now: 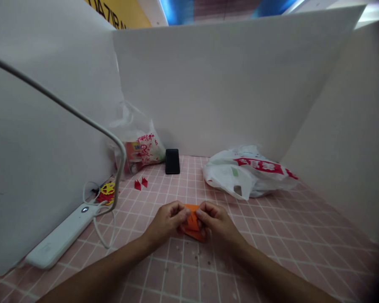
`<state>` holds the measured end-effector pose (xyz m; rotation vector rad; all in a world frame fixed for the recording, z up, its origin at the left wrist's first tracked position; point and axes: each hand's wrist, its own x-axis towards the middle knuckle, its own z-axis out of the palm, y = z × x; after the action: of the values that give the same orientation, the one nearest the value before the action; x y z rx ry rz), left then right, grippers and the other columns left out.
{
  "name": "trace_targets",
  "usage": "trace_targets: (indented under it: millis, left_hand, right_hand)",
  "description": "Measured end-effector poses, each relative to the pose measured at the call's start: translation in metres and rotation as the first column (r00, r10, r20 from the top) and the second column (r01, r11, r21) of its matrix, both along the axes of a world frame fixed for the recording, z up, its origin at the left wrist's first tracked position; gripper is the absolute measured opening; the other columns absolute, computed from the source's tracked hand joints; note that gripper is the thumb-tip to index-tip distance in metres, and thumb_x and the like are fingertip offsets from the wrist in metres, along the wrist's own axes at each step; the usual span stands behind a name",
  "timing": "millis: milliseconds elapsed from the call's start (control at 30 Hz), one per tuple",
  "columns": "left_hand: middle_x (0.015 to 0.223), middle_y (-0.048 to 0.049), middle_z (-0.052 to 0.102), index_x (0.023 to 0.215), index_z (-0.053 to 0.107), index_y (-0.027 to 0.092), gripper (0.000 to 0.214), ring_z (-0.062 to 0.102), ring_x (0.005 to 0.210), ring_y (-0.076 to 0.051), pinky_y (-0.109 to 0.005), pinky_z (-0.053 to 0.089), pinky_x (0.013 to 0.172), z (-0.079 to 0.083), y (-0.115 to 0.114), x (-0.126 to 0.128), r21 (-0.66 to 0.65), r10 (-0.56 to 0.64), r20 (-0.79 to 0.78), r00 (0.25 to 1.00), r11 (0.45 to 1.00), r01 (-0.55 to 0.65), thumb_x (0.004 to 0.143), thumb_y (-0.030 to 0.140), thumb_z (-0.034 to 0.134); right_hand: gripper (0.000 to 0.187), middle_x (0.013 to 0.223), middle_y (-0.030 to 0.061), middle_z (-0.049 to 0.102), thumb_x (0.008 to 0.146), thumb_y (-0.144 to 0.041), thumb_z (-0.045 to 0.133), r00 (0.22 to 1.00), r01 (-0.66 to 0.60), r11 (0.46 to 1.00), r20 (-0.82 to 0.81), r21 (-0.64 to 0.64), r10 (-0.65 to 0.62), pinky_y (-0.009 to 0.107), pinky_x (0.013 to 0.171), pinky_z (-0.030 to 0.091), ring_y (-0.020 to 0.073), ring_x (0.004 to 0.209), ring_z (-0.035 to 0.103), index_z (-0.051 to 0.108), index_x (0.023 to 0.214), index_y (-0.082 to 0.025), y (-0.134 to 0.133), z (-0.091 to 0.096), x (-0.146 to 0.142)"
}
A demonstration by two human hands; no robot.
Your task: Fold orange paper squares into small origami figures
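A piece of folded orange paper (192, 223) is held between both hands, just above the pink tiled tabletop (189, 269). My left hand (173, 216) pinches its left side between thumb and fingers. On the opposite side, my right hand (212, 216) grips it the same way, with the thumb on top. The paper shows folds in its middle and a lower flap slanting toward the right. The fingertips underneath are partly hidden by the paper.
Two small red folded pieces (141, 184) lie behind on the left, near a black phone (172, 161). Plastic bags stand at the back left (142, 147) and back right (249, 172). A white lamp base (63, 235) with a bent arm (123, 155), cables and yellow-red cutouts (107, 193) occupies the left.
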<state>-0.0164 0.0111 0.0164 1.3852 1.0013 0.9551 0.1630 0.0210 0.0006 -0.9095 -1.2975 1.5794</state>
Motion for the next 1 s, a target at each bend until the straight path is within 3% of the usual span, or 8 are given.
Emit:
trace_targets:
  millis: [133, 367, 500, 700, 867, 1000]
  left_hand:
    - [0.057, 0.0018, 0.059, 0.070, 0.057, 0.015, 0.031, 0.053, 0.047, -0.009, -0.021, 0.041, 0.050, -0.0016, -0.0045, 0.0043, -0.060, -0.075, -0.012, 0.997, 0.995, 0.074, 0.078, 0.043, 0.068]
    - [0.062, -0.0013, 0.065, 0.070, 0.062, 0.013, 0.032, 0.057, 0.050, -0.010, -0.022, 0.044, 0.053, -0.0043, -0.0056, 0.0065, -0.073, 0.010, 0.098, 0.995, 0.997, -0.003, 0.078, 0.043, 0.070]
    - [0.064, -0.0012, 0.066, 0.072, 0.064, 0.012, 0.028, 0.058, 0.052, -0.010, -0.022, 0.044, 0.055, -0.0049, -0.0044, 0.0076, -0.109, 0.003, 0.135, 0.991, 0.994, 0.012, 0.075, 0.038, 0.074]
    - [0.064, 0.0006, 0.065, 0.070, 0.060, 0.014, 0.030, 0.057, 0.051, -0.009, -0.022, 0.044, 0.055, -0.0078, -0.0055, 0.0105, -0.157, 0.014, 0.182, 0.983, 0.987, 0.015, 0.071, 0.038, 0.078]
    - [0.069, -0.0014, 0.065, 0.075, 0.064, 0.013, 0.029, 0.058, 0.060, -0.011, -0.022, 0.046, 0.060, -0.0092, -0.0067, 0.0090, -0.081, 0.004, 0.133, 0.991, 0.997, 0.006, 0.080, 0.041, 0.071]
    - [0.070, -0.0016, 0.066, 0.075, 0.065, 0.013, 0.029, 0.057, 0.058, -0.010, -0.022, 0.046, 0.060, -0.0082, -0.0071, 0.0089, -0.078, 0.037, 0.159, 0.987, 0.997, -0.025, 0.082, 0.041, 0.069]
  right_hand:
    - [0.040, 0.052, -0.0053, 0.055, 0.075, -0.052, 0.072, 0.999, -0.040, 0.999, -0.035, -0.008, 0.040, 0.021, 0.041, 0.033, 0.0073, 0.039, 0.045, 0.052, 0.066, -0.019, -0.0060, -0.0030, -0.0056]
    - [0.041, 0.060, -0.0029, 0.060, 0.080, -0.056, 0.067, 0.997, -0.030, 1.000, -0.074, 0.007, 0.030, 0.022, 0.048, 0.038, 0.0087, 0.047, 0.053, 0.056, 0.071, -0.017, -0.0047, -0.0012, -0.0061]
    - [0.037, 0.059, -0.0029, 0.060, 0.077, -0.050, 0.072, 0.998, -0.020, 0.999, -0.055, 0.037, 0.022, 0.022, 0.051, 0.040, 0.0092, 0.050, 0.053, 0.055, 0.070, -0.018, -0.0035, 0.0024, -0.0046]
    - [0.036, 0.059, -0.0020, 0.061, 0.083, -0.052, 0.064, 1.000, -0.005, 0.999, -0.024, 0.040, 0.006, 0.022, 0.047, 0.039, 0.0096, 0.047, 0.052, 0.056, 0.073, -0.018, -0.0017, -0.0047, -0.0035]
    - [0.033, 0.059, -0.0030, 0.058, 0.083, -0.047, 0.067, 1.000, -0.008, 0.999, -0.012, 0.053, 0.008, 0.022, 0.048, 0.040, 0.0095, 0.048, 0.053, 0.055, 0.070, -0.018, -0.0013, -0.0054, -0.0023]
    - [0.033, 0.063, -0.0022, 0.062, 0.083, -0.047, 0.067, 0.993, -0.056, 0.997, -0.104, 0.044, 0.061, 0.022, 0.050, 0.041, 0.0085, 0.048, 0.054, 0.058, 0.073, -0.017, -0.0011, -0.0010, -0.0028]
